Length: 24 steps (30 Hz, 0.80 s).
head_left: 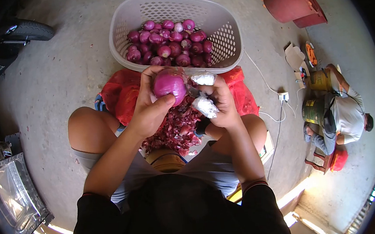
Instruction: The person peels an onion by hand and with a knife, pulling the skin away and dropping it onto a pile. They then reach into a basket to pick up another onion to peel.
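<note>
My left hand (148, 107) grips a peeled purple onion (170, 84) just above my knees. My right hand (218, 103), with white wrapping on the thumb and forefinger, holds a small knife (193, 91) whose blade meets the onion's right side. Its dark handle shows below the palm. Beneath both hands lies a pile of red onion skins (175, 129) on a red plastic sack (122, 95). A white perforated basket (220, 35) full of several peeled purple onions (168, 46) stands right in front of the hands.
The floor is bare concrete. Another person (341, 118) crouches at the right beside yellow tins. A white cable and socket (283, 96) run along the floor between us. A red bucket (290, 1) sits at the top right, a clear plastic container (11, 197) at the lower left.
</note>
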Motion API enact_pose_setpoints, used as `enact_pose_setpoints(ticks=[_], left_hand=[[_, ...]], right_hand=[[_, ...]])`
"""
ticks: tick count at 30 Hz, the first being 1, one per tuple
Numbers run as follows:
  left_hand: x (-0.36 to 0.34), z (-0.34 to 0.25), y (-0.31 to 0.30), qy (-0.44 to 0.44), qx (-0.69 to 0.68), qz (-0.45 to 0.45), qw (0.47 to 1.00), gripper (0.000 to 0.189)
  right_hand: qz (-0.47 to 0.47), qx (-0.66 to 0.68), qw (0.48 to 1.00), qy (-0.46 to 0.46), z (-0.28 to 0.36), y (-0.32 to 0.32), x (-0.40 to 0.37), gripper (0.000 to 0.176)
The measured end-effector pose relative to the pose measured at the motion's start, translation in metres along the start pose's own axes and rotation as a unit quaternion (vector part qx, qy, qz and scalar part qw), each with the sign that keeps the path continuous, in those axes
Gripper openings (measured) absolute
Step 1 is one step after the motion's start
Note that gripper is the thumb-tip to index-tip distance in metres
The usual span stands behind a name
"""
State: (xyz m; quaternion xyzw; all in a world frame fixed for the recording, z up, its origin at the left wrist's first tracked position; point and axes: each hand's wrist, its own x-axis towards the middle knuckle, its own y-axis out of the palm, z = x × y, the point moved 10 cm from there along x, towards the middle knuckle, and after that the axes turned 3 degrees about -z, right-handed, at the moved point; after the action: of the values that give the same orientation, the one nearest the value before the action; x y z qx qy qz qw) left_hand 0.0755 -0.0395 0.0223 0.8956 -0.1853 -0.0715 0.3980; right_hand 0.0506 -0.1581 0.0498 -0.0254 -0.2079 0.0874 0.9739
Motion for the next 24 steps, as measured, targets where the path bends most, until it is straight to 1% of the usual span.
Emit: enact_pose_setpoints(ticks=[3, 6, 9, 12, 15, 18, 21, 24], left_hand=[[0.0, 0.0, 0.002, 0.01, 0.012, 0.015, 1.0, 0.061], [0.0, 0.003, 0.001, 0.002, 0.005, 0.015, 1.0, 0.061], [-0.001, 0.005, -0.001, -0.007, -0.002, 0.011, 1.0, 0.061], [-0.002, 0.007, -0.002, -0.012, -0.008, 0.008, 1.0, 0.061], [-0.003, 0.007, -0.001, -0.017, -0.016, 0.009, 1.0, 0.06], [-0.003, 0.008, -0.001, -0.018, -0.02, 0.008, 1.0, 0.06], [-0.002, 0.008, -0.002, -0.02, -0.029, 0.004, 0.999, 0.059], [-0.002, 0.008, 0.001, -0.025, -0.041, 0.016, 0.999, 0.058]], right_hand=[[0.016, -0.048, 0.998, -0.022, 0.001, 0.004, 0.001, 0.049], [0.047, -0.069, 0.996, 0.007, -0.004, 0.006, 0.002, 0.052], [0.025, -0.03, 0.999, 0.004, -0.003, 0.005, 0.002, 0.051], [0.033, -0.03, 0.999, 0.015, -0.002, 0.006, 0.005, 0.046], [0.027, -0.049, 0.998, 0.023, 0.002, 0.006, 0.007, 0.041], [0.038, -0.081, 0.996, 0.008, 0.008, 0.007, 0.008, 0.04], [0.03, -0.092, 0.995, -0.01, 0.011, 0.007, 0.009, 0.04], [-0.005, 0.014, 1.0, 0.015, -0.001, 0.004, 0.004, 0.039]])
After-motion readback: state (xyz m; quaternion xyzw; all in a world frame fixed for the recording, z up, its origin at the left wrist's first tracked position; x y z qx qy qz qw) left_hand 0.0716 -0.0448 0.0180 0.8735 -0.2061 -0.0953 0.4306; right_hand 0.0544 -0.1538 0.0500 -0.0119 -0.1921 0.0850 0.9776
